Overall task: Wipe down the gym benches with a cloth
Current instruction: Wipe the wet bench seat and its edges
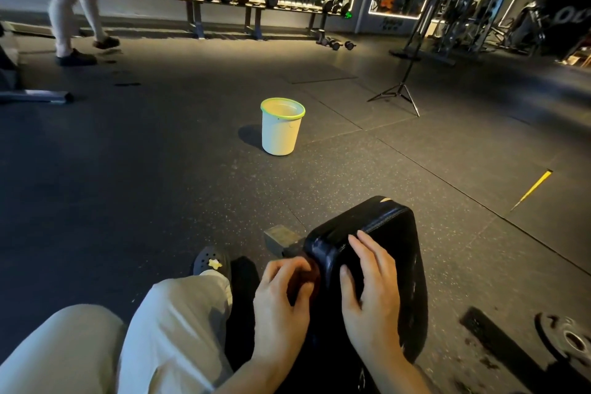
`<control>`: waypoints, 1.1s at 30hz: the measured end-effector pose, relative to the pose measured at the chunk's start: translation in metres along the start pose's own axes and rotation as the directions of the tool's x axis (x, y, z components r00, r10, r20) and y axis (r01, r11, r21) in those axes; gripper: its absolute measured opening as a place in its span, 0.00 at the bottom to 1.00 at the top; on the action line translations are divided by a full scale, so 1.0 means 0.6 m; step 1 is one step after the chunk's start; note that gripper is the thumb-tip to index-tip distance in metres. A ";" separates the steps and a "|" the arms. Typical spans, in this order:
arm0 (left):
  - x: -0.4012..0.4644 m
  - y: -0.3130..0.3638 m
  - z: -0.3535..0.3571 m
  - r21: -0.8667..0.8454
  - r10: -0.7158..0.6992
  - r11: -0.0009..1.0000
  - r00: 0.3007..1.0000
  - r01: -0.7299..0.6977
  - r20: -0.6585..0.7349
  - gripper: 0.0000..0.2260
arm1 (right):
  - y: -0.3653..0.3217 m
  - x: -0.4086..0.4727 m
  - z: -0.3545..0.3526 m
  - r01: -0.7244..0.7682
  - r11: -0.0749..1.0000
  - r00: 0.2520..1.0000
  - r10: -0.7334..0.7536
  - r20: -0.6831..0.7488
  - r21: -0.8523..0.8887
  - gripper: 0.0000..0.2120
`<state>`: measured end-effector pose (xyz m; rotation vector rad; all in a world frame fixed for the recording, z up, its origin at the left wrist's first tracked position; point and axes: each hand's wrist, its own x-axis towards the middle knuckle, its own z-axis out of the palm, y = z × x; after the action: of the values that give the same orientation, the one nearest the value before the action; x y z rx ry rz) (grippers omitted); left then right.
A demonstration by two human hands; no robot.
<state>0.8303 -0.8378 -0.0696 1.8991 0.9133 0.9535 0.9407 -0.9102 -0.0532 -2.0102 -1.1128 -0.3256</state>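
The dark speckled rubber floor (160, 169) fills the view. On it, at bottom centre, stands the black padded vinyl desk (383, 224), its near end facing the person. The right hand (371, 291) rests flat on the pad with fingers spread wide. The left hand (281, 294) curls around a small dark reddish cloth (311, 277), pressing it against the pad's left edge. Farther off stands a white plastic bucket with a green rim (281, 131).

Both bare forearms come up from the bottom of the frame. The left hand (281, 301) sits lower centre, fingers curled in a grip. The right hand (371, 294), just right of it, lies flat with fingers spread and straight.
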 end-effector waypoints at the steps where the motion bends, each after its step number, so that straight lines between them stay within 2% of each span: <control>1: -0.007 -0.009 0.000 0.012 -0.026 1.000 1.000 0.026 0.014 0.21 | 0.002 -0.003 0.001 0.007 1.000 1.000 -0.007 0.004 0.005 0.24; 2: -0.012 -0.015 0.002 0.019 -0.046 0.999 0.999 0.046 0.003 0.22 | 0.004 -0.005 0.001 0.009 1.000 1.000 -0.009 0.013 0.016 0.24; 4: -0.006 -0.012 0.001 0.001 -0.037 0.999 0.993 0.038 -0.109 0.22 | 0.012 -0.009 -0.001 0.002 0.999 0.999 -0.004 0.034 0.052 0.26; 6: 0.019 0.011 -0.003 -0.041 0.022 0.999 0.971 -0.033 -0.239 0.19 | 0.019 -0.010 -0.002 0.011 0.996 0.998 -0.016 0.054 0.092 0.28; 7: 0.034 0.026 -0.004 -0.054 0.061 0.996 0.965 -0.077 -0.254 0.17 | 0.023 -0.011 -0.004 0.024 0.994 0.998 -0.030 0.059 0.110 0.28; 9: 0.060 0.052 -0.001 -0.030 0.146 0.988 0.973 -0.154 -0.177 0.15 | 0.027 -0.011 -0.006 0.056 0.989 0.996 -0.065 0.060 0.139 0.28; 12: 0.072 0.056 0.010 0.119 0.222 0.969 0.975 -0.218 -0.023 0.12 | 0.032 -0.010 -0.009 0.071 0.985 0.994 -0.083 0.068 0.156 0.28; 16: 0.086 0.041 -0.004 0.125 0.214 0.969 0.977 -0.215 0.020 0.11 | 0.035 -0.009 -0.018 0.057 0.986 0.991 -0.074 0.107 0.155 0.32; 19: 0.121 0.075 -0.001 0.096 0.272 0.958 0.962 -0.271 0.002 0.11 | 0.037 0.000 -0.024 0.034 0.987 0.998 -0.042 0.052 0.156 0.31; 20: 0.135 0.089 0.007 0.074 0.284 0.955 0.958 -0.286 0.039 0.11 | 0.038 0.004 -0.025 0.015 0.989 1.000 -0.019 0.025 0.150 0.30; 22: 0.160 0.107 0.026 0.074 0.268 0.955 0.941 -0.288 0.206 0.12 | 0.042 0.010 -0.022 0.000 0.990 1.000 0.002 -0.011 0.139 0.29; 25: 0.197 0.108 0.036 0.157 0.136 0.964 0.909 -0.213 0.394 0.10 | 0.047 0.010 -0.018 0.033 0.986 0.999 -0.027 -0.041 0.161 0.27; 28: 0.219 0.101 0.029 0.228 0.048 0.960 0.895 -0.164 0.443 0.10 | 0.053 0.004 -0.014 0.053 0.980 0.998 -0.046 -0.045 0.192 0.26; 31: 0.205 0.095 0.026 0.200 0.098 0.955 0.868 -0.220 0.487 0.10 | 0.049 0.001 -0.013 0.024 0.978 0.999 -0.017 -0.035 0.206 0.30; 33: 0.197 0.089 0.026 0.175 0.113 0.961 0.885 -0.212 0.452 0.10 | 0.049 0.002 -0.012 0.014 0.977 1.000 -0.009 -0.026 0.212 0.30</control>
<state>0.9103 -0.7652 0.0036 2.2862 0.6114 0.4886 0.9661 -0.9237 -0.0633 -1.8072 -1.0960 -0.2266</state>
